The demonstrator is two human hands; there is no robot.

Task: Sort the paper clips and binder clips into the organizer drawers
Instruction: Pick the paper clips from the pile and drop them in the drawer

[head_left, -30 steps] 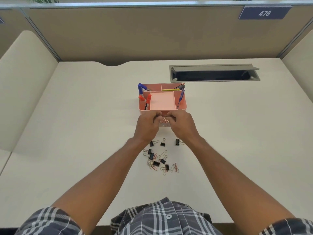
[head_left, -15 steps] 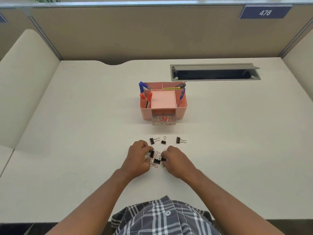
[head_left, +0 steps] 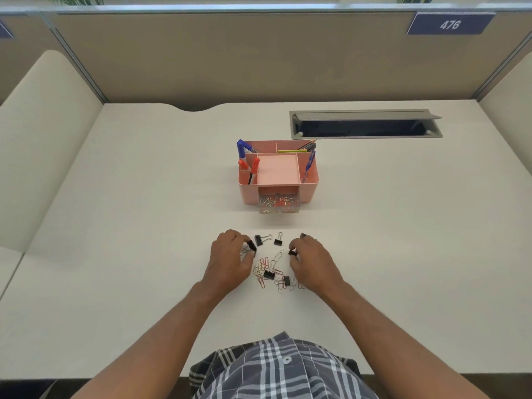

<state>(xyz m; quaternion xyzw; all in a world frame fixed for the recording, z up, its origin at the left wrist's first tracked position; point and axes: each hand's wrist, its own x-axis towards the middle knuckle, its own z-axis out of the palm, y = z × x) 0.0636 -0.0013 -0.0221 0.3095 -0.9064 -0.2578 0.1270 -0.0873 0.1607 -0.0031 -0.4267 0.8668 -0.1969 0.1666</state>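
Left hand pinches a black binder clip; right hand pinches another | paper clips loose on desk between them | clear drawer of pink organizer open, holding paper clips | advice: lift binder clips clear without snagging wire; use a separate drawer.

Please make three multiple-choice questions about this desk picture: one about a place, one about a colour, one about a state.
1. Where does the loose pile of paper clips lie?
A. inside the top tray
B. on the desk between the two hands
C. in the grey cable slot

2. What colour is the organizer?
A. pink
B. green
C. black

3. In what state is the clear drawer?
A. removed
B. fully closed
C. pulled out, holding paper clips

Answers: 1 B, the clips lie between the left hand and the right hand. 2 A, its walls are pink. 3 C, it protrudes from the front with clips inside.
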